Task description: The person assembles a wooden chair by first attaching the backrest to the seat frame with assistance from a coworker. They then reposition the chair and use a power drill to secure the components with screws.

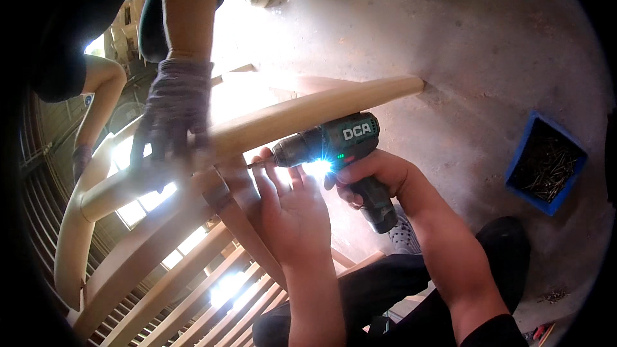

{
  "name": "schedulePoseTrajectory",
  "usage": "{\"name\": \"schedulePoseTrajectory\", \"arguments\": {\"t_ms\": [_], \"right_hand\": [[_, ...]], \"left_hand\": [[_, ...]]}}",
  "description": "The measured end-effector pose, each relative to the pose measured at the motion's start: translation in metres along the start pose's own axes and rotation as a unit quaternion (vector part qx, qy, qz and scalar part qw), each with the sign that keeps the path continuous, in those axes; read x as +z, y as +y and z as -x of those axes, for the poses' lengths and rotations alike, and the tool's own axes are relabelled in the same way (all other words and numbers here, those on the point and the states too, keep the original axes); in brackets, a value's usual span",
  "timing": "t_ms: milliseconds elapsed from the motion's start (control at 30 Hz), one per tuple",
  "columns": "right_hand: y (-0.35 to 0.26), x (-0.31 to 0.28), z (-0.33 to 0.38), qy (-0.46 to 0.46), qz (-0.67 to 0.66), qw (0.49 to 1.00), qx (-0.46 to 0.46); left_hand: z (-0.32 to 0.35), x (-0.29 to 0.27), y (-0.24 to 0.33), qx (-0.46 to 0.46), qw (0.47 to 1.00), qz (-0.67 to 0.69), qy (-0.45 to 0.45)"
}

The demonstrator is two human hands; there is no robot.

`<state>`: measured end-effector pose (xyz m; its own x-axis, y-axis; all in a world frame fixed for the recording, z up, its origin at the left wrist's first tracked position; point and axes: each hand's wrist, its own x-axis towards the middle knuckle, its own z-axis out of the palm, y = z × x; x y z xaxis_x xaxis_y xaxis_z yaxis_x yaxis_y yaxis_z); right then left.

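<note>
My right hand (376, 177) grips a dark green and black cordless drill (350, 136) by its handle; its work light glares. The drill points left, and its thin bit (257, 164) reaches toward a joint of the pale wooden chair frame (315, 108). My left hand (295, 218) is raised under the chuck, fingers stretched out beside the bit; its thumb does not show clearly. Another person's gloved hand (177, 103), blurred, rests on the frame near the same joint.
A blue bin (559, 202) of loose screws stands on the concrete floor (475, 83) at right. More screws (553, 295) lie scattered at lower right. Long wooden slats (173, 289) spread across the lower left. The other person's legs are at upper left.
</note>
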<state>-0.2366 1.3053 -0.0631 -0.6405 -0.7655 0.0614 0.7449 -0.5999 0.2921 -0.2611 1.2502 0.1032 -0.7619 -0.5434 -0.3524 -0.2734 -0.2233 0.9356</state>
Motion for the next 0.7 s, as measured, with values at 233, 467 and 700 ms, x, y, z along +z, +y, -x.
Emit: {"name": "schedulePoseTrajectory", "arguments": {"t_ms": [233,467,700], "right_hand": [[0.000,0.003,-0.001,-0.005,0.024,1.000,-0.010],[-0.004,0.004,0.002,-0.003,0.012,1.000,-0.009],[-0.006,0.005,-0.001,0.000,0.002,1.000,-0.001]], "left_hand": [[0.088,-0.022,0.047,0.211,0.834,-0.510,0.003],[0.097,-0.052,0.094,0.350,0.489,-0.799,-0.004],[0.093,-0.046,0.084,0.312,0.376,-0.871,-0.046]]}}
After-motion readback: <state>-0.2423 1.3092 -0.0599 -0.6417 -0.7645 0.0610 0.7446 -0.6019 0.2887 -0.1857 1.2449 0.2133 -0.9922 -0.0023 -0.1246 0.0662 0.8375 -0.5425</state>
